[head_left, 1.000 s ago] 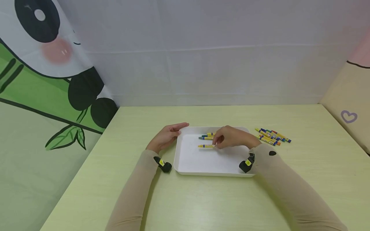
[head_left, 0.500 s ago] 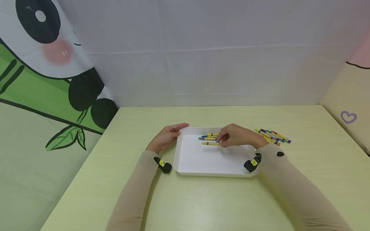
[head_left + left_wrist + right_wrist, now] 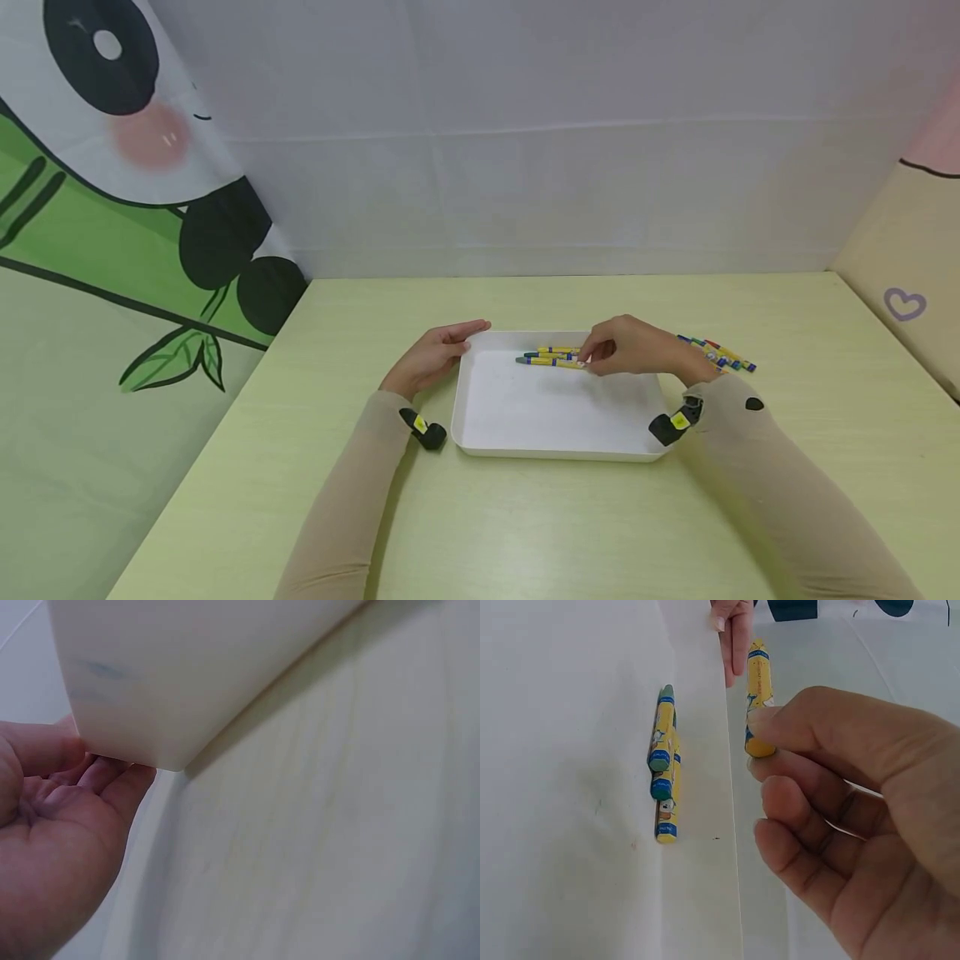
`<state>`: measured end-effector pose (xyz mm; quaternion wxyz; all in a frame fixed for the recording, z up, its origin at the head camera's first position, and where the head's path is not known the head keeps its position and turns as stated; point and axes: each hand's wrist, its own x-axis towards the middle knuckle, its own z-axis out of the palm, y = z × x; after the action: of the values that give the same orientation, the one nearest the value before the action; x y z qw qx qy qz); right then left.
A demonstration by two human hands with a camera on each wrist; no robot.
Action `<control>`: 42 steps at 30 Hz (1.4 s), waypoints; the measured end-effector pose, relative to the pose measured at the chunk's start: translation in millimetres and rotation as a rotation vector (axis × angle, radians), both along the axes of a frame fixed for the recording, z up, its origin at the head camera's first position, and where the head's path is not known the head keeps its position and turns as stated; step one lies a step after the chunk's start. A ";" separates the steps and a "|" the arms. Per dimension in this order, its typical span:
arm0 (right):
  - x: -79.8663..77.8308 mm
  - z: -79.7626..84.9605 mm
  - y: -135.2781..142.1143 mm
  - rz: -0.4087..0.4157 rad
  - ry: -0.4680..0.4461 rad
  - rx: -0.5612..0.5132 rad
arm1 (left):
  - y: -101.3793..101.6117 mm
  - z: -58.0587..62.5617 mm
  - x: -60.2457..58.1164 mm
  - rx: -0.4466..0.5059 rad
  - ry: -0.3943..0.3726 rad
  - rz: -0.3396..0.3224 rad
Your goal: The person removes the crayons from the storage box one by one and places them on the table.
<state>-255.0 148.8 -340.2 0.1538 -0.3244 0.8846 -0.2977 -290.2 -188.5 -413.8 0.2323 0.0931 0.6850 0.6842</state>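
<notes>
My right hand (image 3: 637, 346) is over the far right part of a white tray (image 3: 510, 412). In the right wrist view, its thumb and index finger pinch a yellow crayon (image 3: 759, 679) near the blunt end, the point facing away; the other fingers are loosely curled. Beside it, a few crayons lie close together in the tray against its wall, including a grey-green crayon (image 3: 662, 724). My left hand (image 3: 423, 358) grips the tray's far left corner, thumb at the rim and fingers against the outside. The tray's outer wall (image 3: 150, 690) fills the upper left wrist view.
A loose pile of crayons (image 3: 731, 358) lies on the table right of the tray, partly hidden behind my right wrist. The pale wooden table (image 3: 525, 533) meets a light cloth backdrop (image 3: 510, 192) at its far edge.
My right hand has moved right and farther away with the pinched crayon, from the middle of the tray towards its far right. The left hand and tray have stayed put.
</notes>
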 end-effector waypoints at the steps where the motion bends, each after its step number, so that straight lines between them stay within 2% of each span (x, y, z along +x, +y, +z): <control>1: 0.4 0.7 2.3 -0.006 0.004 0.002 | 0.0 0.0 0.1 0.000 0.001 -0.001; 25: 7.2 10.8 59.3 -0.187 0.039 0.018 | -0.5 -2.3 -0.7 0.009 0.010 -0.005; 32: 9.1 9.5 77.2 -0.253 0.050 0.026 | 0.4 -1.4 -1.0 0.002 0.010 -0.008; 42: 13.2 4.1 100.4 -0.320 0.011 0.026 | 0.6 -2.1 -0.7 0.003 0.006 -0.003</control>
<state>-241.8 249.2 -336.0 0.1038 -0.1788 0.9296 -0.3050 -290.8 -188.0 -415.9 0.2311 0.0967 0.6846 0.6845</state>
